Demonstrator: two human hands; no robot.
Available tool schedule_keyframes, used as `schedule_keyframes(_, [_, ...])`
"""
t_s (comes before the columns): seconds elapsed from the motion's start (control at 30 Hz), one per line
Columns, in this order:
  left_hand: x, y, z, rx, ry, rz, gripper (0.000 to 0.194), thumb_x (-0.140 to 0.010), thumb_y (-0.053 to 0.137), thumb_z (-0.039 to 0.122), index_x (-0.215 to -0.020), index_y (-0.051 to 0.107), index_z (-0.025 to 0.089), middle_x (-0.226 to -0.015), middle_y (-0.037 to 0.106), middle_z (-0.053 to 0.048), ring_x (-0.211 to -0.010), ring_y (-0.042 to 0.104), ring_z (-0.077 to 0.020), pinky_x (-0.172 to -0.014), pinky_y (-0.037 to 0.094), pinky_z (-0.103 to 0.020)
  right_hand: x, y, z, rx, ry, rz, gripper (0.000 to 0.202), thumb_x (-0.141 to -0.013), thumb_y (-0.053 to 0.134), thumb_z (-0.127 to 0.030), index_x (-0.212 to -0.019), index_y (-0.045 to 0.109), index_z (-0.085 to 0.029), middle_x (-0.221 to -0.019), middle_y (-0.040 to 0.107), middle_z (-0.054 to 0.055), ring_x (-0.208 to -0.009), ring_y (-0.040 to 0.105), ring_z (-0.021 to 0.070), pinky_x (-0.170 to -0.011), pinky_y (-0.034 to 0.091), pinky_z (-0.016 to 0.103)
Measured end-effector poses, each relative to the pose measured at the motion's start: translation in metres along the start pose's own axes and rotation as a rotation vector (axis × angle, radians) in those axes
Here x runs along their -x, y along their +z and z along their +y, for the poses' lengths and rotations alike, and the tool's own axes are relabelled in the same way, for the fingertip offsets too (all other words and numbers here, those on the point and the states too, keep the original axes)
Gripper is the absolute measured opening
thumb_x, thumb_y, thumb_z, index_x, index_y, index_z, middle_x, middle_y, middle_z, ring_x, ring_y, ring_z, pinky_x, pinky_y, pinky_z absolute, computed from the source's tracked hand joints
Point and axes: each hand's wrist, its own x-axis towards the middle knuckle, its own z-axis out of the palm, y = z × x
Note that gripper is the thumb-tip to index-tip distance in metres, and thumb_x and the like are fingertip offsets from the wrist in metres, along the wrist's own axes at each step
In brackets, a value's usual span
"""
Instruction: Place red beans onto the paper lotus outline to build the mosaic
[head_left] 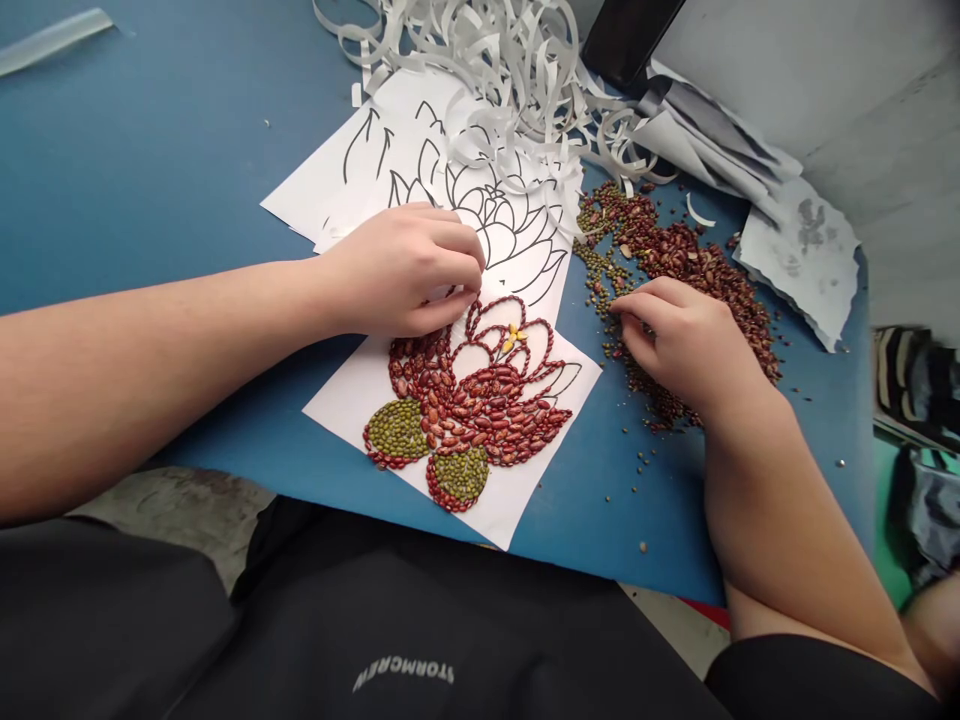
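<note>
Nearest my camera was black cloth (pixel 442 610), smooth and matte, with one line of white lettering. Beyond it, on the blue tabletop (pixel 165 160), lay one bean-covered sheet (pixel 514 495): a flower (pixel 495 410) of glossy, speckled red beans, two rounded green-bean patches (pixel 397 430) rimmed in red, and one small yellow cluster (pixel 513 338). At least two line-drawn sheets (pixel 525 225) overlapped behind, partly under curly paper strips (pixel 480 50), too tangled to count. One loose red-and-green bean pile (pixel 705 265) sat to the right, near one torn paper piece (pixel 802 255). Two hands: my left hand (pixel 420 265) reached across, palm down, fingers curled over the bean-covered sheet's upper edge; I couldn't tell whether they gripped anything. My right hand (pixel 682 340) bent inward at the pile's left edge, thumb and forefinger nearly pinched; couldn't tell if a bean was between them.
</note>
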Motion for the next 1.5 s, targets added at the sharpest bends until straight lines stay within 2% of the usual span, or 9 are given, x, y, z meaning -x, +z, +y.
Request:
schedule_keyframes(0.13, [0.000,-0.001,0.000,-0.044,0.026,-0.015,0.026,-0.095,0.049,0.031,-0.084,0.072,0.026,-0.096,0.078,-0.005,-0.086,0.071,-0.0230,-0.086,0.057,-0.039,-0.003,-0.008,-0.003,-0.082,0.062,0.051,0.014,-0.094,0.057,-0.017,-0.093,0.069,-0.024,-0.090,0.070,0.009,-0.079,0.066,0.0244,-0.069,0.053,0.040])
schedule_keyframes(0.27, [0.000,-0.001,0.000,-0.039,0.022,-0.013,0.025,-0.094,0.050,0.030,-0.084,0.072,0.026,-0.096,0.077,-0.004,-0.086,0.071,-0.0221,-0.086,0.056,-0.038,-0.005,-0.014,-0.010,-0.226,0.057,0.002,0.009,-0.093,0.060,-0.018,-0.092,0.066,-0.023,-0.086,0.070,0.006,-0.072,0.065,0.0205,-0.068,0.053,0.037])
schedule_keyframes(0.43, [0.000,0.002,-0.002,-0.051,0.064,0.017,0.026,-0.094,0.051,0.030,-0.083,0.072,0.022,-0.093,0.077,-0.006,-0.083,0.071,-0.0225,-0.081,0.056,-0.039,-0.005,-0.015,-0.018,-0.450,0.025,-0.071,0.011,-0.093,0.062,-0.019,-0.096,0.069,-0.026,-0.094,0.075,0.003,-0.085,0.071,0.0209,-0.077,0.055,0.035])
schedule_keyframes(0.67, [0.000,0.004,-0.004,0.012,0.010,0.020,0.022,-0.089,0.054,0.032,-0.083,0.074,0.027,-0.091,0.077,-0.004,-0.084,0.071,-0.0230,-0.087,0.058,-0.039,-0.005,-0.014,-0.021,-0.631,0.101,-0.093,0.015,-0.091,0.064,-0.016,-0.099,0.069,-0.028,-0.096,0.074,0.002,-0.087,0.070,0.0207,-0.078,0.053,0.034])
schedule_keyframes(0.97, [0.000,0.005,-0.005,0.020,0.031,0.041,0.021,-0.090,0.054,0.033,-0.080,0.072,0.026,-0.090,0.077,-0.004,-0.081,0.072,-0.0236,-0.084,0.058,-0.040,-0.004,-0.010,-0.019,-0.598,0.127,-0.069,0.012,-0.093,0.063,-0.017,-0.098,0.066,-0.027,-0.095,0.072,0.002,-0.085,0.067,0.0199,-0.075,0.052,0.033])
schedule_keyframes(1.23, [0.000,0.004,-0.005,-0.004,0.029,0.033,0.022,-0.090,0.053,0.032,-0.081,0.072,0.027,-0.092,0.077,-0.003,-0.084,0.072,-0.0234,-0.086,0.058,-0.039,-0.006,0.006,-0.009,-0.307,0.117,0.020,0.021,-0.097,0.047,-0.015,-0.095,0.065,-0.025,-0.097,0.067,0.008,-0.090,0.066,0.0241,-0.081,0.053,0.041])
schedule_keyframes(1.5, [0.000,0.002,-0.003,-0.069,0.062,0.017,0.026,-0.094,0.050,0.031,-0.084,0.073,0.024,-0.094,0.078,-0.004,-0.084,0.072,-0.0227,-0.083,0.057,-0.038,-0.006,0.003,-0.005,-0.329,0.191,0.019,0.020,-0.097,0.049,-0.016,-0.095,0.067,-0.026,-0.099,0.072,0.008,-0.093,0.069,0.0245,-0.084,0.054,0.041])
